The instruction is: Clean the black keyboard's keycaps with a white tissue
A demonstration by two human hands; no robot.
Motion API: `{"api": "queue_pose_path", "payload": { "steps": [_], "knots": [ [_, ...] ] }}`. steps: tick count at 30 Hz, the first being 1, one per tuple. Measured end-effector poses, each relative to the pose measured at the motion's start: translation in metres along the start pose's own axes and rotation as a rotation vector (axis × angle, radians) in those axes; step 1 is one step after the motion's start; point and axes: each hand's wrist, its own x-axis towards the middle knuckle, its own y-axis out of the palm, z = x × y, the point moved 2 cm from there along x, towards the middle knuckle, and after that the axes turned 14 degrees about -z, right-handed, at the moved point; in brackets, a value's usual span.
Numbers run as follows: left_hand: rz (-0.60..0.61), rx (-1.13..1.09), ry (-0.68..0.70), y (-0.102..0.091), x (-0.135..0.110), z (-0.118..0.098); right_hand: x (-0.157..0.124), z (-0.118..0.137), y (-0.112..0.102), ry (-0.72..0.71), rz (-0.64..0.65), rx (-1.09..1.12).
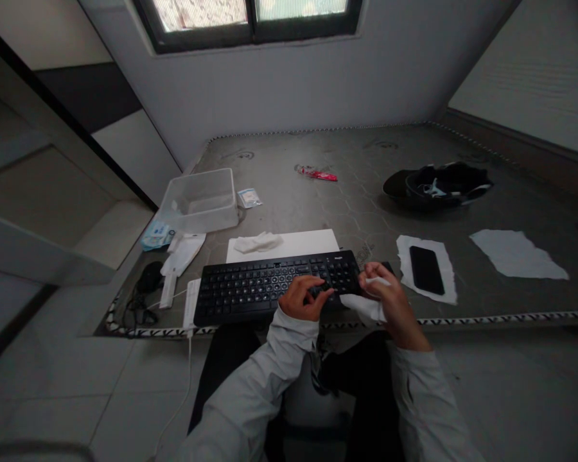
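Mattress (318,212) carries keyboard (260,289), clear tub (202,202), black cap (438,186), torn paper (517,253).

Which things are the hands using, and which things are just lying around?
In use:
- left hand resting on the black keyboard
- right hand holding a white wipe

Just lying about:
- clear plastic box
- crumpled cloth
- phone
- red wrapper
- black cap
- mouse
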Motion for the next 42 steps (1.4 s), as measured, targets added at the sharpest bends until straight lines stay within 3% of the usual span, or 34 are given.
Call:
{"api": "queue_pose_path", "payload": {
  "steps": [3,7,12,18,20,25,27,36,42],
  "knots": [
    [0.004,-0.031,-0.003,0.002,-0.002,0.001,-0.004,0.006,0.0,-0.063,0.13,-0.22],
    [0.043,-0.065,0.071,0.003,-0.004,0.002,-0.009,0.013,0.012,-0.207,0.19,-0.455],
    [0.118,-0.072,0.111,0.002,-0.004,0.005,-0.01,0.008,0.025,-0.243,0.189,-0.525],
    [0.19,-0.053,0.149,0.002,-0.004,0.002,-0.009,0.008,0.021,-0.184,0.204,-0.525],
    [0.213,-0.023,0.15,0.003,-0.003,0.001,-0.005,0.011,0.011,-0.188,0.145,-0.523],
    [0.248,0.067,0.154,0.007,-0.004,0.002,0.016,0.013,-0.031,-0.232,-0.202,-0.59],
    [0.286,0.065,0.169,0.008,-0.006,0.004,0.022,0.01,-0.041,-0.241,-0.25,-0.613],
    [0.36,0.085,0.186,0.012,-0.012,0.007,0.025,-0.014,-0.012,-0.333,-0.108,-0.749],
    [0.365,0.08,0.188,0.012,-0.012,0.006,0.028,-0.02,-0.013,-0.389,-0.11,-0.798]
  ]
}}
